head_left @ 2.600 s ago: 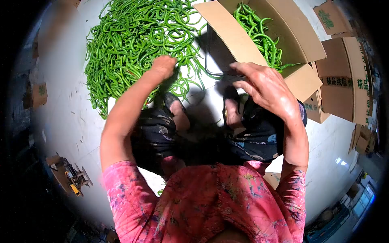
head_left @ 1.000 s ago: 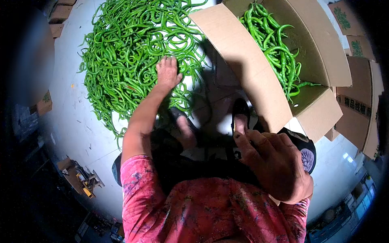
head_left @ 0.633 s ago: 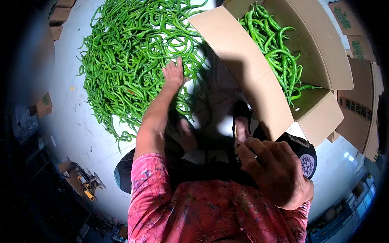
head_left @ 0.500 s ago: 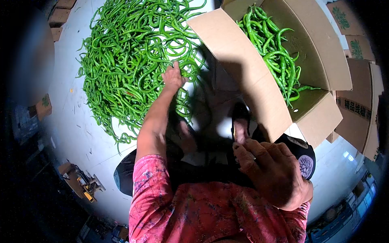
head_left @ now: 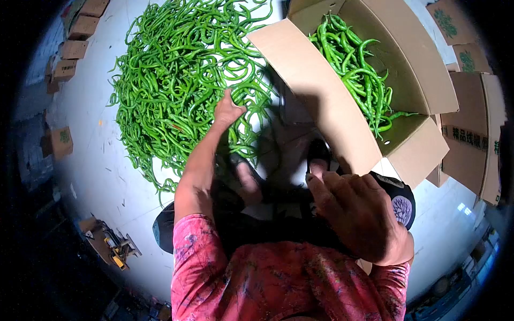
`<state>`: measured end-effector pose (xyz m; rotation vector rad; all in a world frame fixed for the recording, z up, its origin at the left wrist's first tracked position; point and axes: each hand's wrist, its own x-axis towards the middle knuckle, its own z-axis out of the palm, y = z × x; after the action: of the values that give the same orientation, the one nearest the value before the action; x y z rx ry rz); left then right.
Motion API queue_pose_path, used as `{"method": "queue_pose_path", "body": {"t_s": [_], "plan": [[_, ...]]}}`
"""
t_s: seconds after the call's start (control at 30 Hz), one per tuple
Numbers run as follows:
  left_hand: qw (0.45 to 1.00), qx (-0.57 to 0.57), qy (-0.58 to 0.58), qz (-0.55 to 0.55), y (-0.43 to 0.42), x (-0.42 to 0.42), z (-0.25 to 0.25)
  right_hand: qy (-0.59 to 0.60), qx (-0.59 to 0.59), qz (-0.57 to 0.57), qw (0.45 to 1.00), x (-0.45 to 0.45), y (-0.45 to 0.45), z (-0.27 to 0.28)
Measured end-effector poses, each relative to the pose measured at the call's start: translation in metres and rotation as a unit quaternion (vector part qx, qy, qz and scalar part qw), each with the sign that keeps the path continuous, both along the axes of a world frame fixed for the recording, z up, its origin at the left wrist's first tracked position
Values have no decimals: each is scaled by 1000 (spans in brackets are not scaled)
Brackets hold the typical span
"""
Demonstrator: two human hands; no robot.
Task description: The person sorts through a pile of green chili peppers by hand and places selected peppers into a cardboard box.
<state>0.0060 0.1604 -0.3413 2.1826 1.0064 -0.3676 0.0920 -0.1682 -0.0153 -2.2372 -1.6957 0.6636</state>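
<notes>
A broad heap of long green chili peppers (head_left: pixel 166 91) lies on the pale floor in front of me. At the heap's near right side, my left hand (head_left: pixel 228 111) reaches down among the peppers. Its forefinger stretches out and the thumb stands apart; the other fingers are hidden. My right hand (head_left: pixel 358 216) hangs over my right knee, close to the camera. Its fingers are curled together, and the underside is out of sight, so any held thing is hidden. An open cardboard box (head_left: pixel 321 99) stands right of the heap, with green chili peppers (head_left: pixel 358 75) inside.
Closed cartons (head_left: pixel 468 131) with printing are stacked at the right. More small cartons (head_left: pixel 75 49) line the left side. My shoes (head_left: pixel 318 150) are between the heap and the box. A tool with yellow parts (head_left: pixel 119 262) lies at the lower left.
My left hand has moved slightly towards me and left, still at the heap's edge. The right hand stays curled in nearly the same place. The view has shifted a little.
</notes>
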Motion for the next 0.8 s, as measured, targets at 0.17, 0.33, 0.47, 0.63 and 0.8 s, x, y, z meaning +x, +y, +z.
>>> {"method": "queue_pose_path", "body": {"t_s": [0.17, 0.33, 0.47, 0.63, 0.8], "plan": [[953, -248, -104, 140, 41, -12, 49, -66, 1, 21, 998, 0, -4, -5], [860, -409, -232, 197, 78, -33, 133, -9, 6, -28, 1000, 2, 1, 7], [830, -439, -292, 180, 82, -55, 198, 64, 132, -80, 986, 3, -10, -14], [777, -456, -395, 181, 51, -76, 241, 47, 123, -77, 988, 3, -3, -17], [631, -609, -437, 200, 5, -84, 268, 74, 114, -36, 990, 0, 14, -14]]}}
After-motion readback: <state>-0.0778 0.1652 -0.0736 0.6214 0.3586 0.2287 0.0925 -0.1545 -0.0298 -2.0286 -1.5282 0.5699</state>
